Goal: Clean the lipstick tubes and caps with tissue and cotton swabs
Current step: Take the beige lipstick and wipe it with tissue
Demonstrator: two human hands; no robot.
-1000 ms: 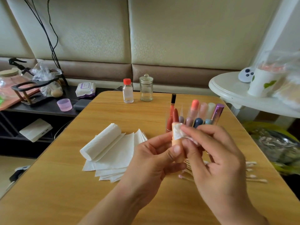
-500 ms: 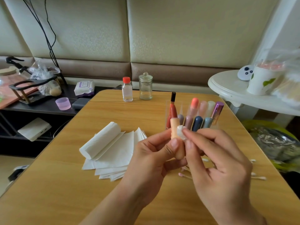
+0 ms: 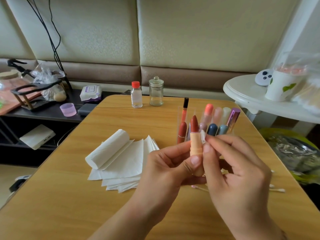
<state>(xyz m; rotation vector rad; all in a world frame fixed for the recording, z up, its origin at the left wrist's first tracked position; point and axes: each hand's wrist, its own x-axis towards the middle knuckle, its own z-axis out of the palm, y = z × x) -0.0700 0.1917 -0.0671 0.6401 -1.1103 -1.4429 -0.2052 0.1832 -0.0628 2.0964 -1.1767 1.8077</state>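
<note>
Above the table [image 3: 121, 213], centre frame, the left hand [image 3: 166, 167] gripped an uncapped peach lipstick [image 3: 196, 146] upright, thumb and fingers curled round its lower barrel, red bullet exposed. Right hand [image 3: 237, 172] pinched a small tissue wad [image 3: 203, 136] between thumb and forefinger, touching the tube's upper edge on its right side. Judged: wiping of this tube's collar in progress. Behind, a clear holder [image 3: 180, 129] carried the other lipsticks [image 3: 213, 125], all capped; whether any had been cleaned could not be told. Tissue stack [image 3: 124, 161] with a rolled sheet lay left of the hands, apparently ample. Swabs [image 3: 277, 190] lay on the table under and right of the hands, none in hand. This tube's cap not identified in view. Estimate: task early to middle; swab work and most tubes probably outstanding.
</note>
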